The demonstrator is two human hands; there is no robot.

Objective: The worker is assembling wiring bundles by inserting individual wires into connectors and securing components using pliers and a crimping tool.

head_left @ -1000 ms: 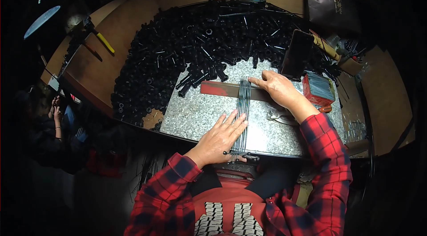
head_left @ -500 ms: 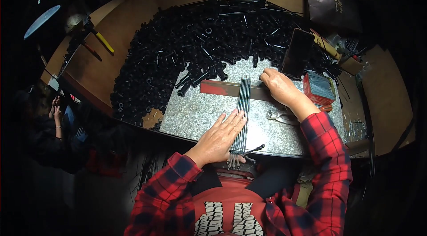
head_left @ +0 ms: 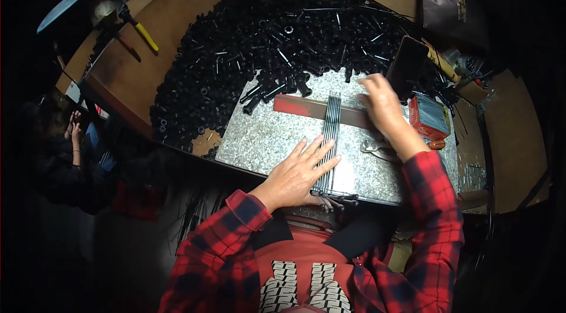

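A row of thin dark metal rods [head_left: 332, 130] lies side by side on the speckled grey board [head_left: 253, 136]. Their far ends rest across a flat red-and-brown bar [head_left: 300, 106], and dark bent ends jut past the board's near edge. My left hand [head_left: 295, 176] lies on the rods with its fingers stretched out and spread; its thumb is partly hidden near their lower ends. Raised over the right end of the bar, my right hand [head_left: 383, 104] is slightly blurred. Its fingers are apart, and nothing shows in them. Pliers [head_left: 378, 150] lie nearby, partly behind my right forearm.
A large heap of black tubular parts [head_left: 236, 48] surrounds the board's far and left sides. At right stand a dark flat panel [head_left: 408, 65] and a red box [head_left: 430, 121] of thin rods. A yellow-handled tool [head_left: 146, 37] is at far left. Another person's hands [head_left: 73, 127] show beyond.
My right hand has lifted away from the bar area, moving right, and its bent fingers have loosened. My left hand's fingers have spread wider over the rods. The view has shifted slightly.
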